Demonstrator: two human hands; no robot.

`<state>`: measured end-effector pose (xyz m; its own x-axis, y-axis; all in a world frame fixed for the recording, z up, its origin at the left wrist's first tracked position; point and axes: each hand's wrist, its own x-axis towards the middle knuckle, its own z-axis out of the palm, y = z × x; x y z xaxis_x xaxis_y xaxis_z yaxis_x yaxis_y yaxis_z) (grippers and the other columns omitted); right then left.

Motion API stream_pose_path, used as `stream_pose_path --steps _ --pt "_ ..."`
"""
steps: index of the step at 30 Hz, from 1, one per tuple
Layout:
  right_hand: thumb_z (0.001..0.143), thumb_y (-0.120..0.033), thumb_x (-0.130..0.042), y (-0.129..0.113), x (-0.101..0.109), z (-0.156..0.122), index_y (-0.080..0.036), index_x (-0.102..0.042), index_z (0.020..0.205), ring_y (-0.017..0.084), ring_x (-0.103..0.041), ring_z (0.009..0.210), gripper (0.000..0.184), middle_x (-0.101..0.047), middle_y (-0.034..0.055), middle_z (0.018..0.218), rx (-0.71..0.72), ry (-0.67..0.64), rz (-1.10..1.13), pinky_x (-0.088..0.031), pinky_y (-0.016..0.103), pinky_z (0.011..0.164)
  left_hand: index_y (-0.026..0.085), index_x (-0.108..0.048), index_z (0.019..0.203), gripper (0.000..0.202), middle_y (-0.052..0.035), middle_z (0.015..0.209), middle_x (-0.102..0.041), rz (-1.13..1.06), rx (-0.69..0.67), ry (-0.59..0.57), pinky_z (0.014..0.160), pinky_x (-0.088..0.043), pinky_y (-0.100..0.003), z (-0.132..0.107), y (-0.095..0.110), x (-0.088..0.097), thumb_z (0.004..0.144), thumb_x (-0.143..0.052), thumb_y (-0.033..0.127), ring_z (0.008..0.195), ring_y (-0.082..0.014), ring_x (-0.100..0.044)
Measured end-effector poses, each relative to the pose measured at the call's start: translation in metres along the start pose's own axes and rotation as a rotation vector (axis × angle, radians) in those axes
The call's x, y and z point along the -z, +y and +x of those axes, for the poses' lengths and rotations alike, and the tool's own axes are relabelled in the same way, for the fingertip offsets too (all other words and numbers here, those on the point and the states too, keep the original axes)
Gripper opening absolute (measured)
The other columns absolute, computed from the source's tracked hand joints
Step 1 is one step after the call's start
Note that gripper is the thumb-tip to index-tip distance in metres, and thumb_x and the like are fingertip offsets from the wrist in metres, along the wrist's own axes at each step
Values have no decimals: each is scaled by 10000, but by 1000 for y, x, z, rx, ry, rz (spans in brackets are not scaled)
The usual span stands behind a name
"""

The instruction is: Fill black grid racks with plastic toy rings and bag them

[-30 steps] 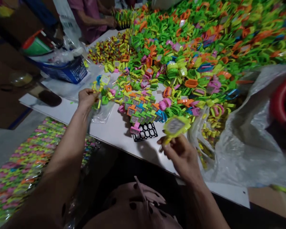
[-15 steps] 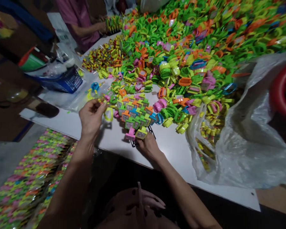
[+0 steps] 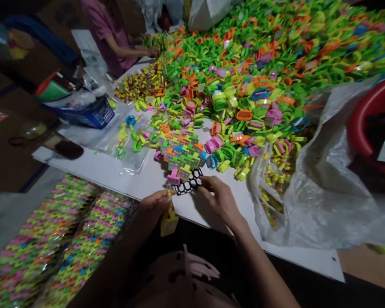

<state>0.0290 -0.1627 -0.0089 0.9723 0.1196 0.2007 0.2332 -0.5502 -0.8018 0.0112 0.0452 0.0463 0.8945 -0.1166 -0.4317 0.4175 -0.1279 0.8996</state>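
Observation:
My left hand (image 3: 154,202) is closed in a pinch at the table's front edge. A yellow toy watch (image 3: 169,222) hangs below its fingertips, with a small yellow piece at its top. Just above lies a black plastic rack (image 3: 188,185) with square openings. Rows of toy watches (image 3: 179,156) in green, orange, blue and pink stand in its far part, while the near openings show bare. My right hand (image 3: 220,197) has its thumb and fingers closed at the rack's right edge; the exact grip is partly hidden.
A large heap of coloured toy watches (image 3: 244,55) covers the back. Small yellow-red pieces (image 3: 137,79) lie beside a blue basket (image 3: 93,113). A plastic bag (image 3: 321,205) and a red tub (image 3: 356,124) stand right. Packed watches (image 3: 93,239) lie lower left. Another person's arm (image 3: 125,52) reaches in behind.
My left hand has come right and down from the pile's edge to the rack's near end, bringing the yellow toy watch. My right hand has shifted from under the rack to its right side.

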Motion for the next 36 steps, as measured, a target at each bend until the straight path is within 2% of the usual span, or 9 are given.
stream_pose_path --steps 5,8,10,14,15,18,22,28,36 --pt "918 -105 -422 -26 23 -37 -196 -552 1222 206 -591 1059 342 -591 132 1181 332 -124 -181 -537 318 818 193 -698 761 326 -8 653 -601 81 9 -180 536 -408 -250 3 -19 -32 712 -692 515 572 -129 -516" --pt "933 -151 -444 -26 20 -36 -183 -584 1166 220 -601 1013 274 -611 139 1132 362 -120 -278 -544 321 774 173 -705 882 367 -10 684 -619 76 58 -297 576 -449 -260 7 -9 -40 700 -694 491 601 -138 -549" --pt "940 -165 -438 -21 22 -31 -188 -601 1123 206 -610 977 247 -624 125 1100 349 -95 -244 -531 302 756 180 -700 974 384 -10 687 -624 109 33 -235 563 -463 -262 7 6 -34 725 -664 472 590 -143 -559" --pt "909 -238 -496 -5 25 -19 -179 -619 928 141 -590 703 138 -631 47 832 139 116 5 -484 247 633 234 -693 1044 319 -41 910 -678 481 -533 351 781 -518 -309 17 33 -8 760 -664 378 804 -187 -621" --pt "886 -268 -524 1 21 -15 -176 -617 897 133 -569 654 130 -619 29 778 48 173 68 -473 245 612 236 -688 1058 313 -56 988 -681 605 -683 390 876 -500 -335 23 35 -3 775 -661 368 905 -208 -621" --pt "810 -369 -589 18 -1 -5 -158 -630 868 139 -550 600 222 -623 22 710 -193 195 239 -460 263 587 201 -667 1099 297 -100 1046 -686 881 -881 206 954 -467 -381 47 23 4 862 -577 355 1017 -241 -601" --pt "718 -433 -650 35 -32 9 -147 -642 769 176 -581 604 291 -651 46 675 -402 155 398 -471 296 595 169 -620 1181 324 -113 1039 -679 935 -867 171 921 -483 -361 69 3 0 931 -481 322 995 -225 -607" --pt "717 -346 -620 37 -56 29 -172 -673 882 227 -658 770 246 -718 75 867 -293 178 329 -507 336 728 186 -622 1200 305 -78 1064 -630 742 -850 39 916 -491 -285 73 5 2 944 -478 270 1016 -164 -617" --pt "785 -272 -558 40 -54 27 -182 -695 958 230 -658 806 238 -716 87 946 -201 107 -92 -483 292 705 186 -647 1068 283 -22 906 -629 592 -817 418 679 -522 -244 69 -43 10 816 -656 315 742 -124 -599"
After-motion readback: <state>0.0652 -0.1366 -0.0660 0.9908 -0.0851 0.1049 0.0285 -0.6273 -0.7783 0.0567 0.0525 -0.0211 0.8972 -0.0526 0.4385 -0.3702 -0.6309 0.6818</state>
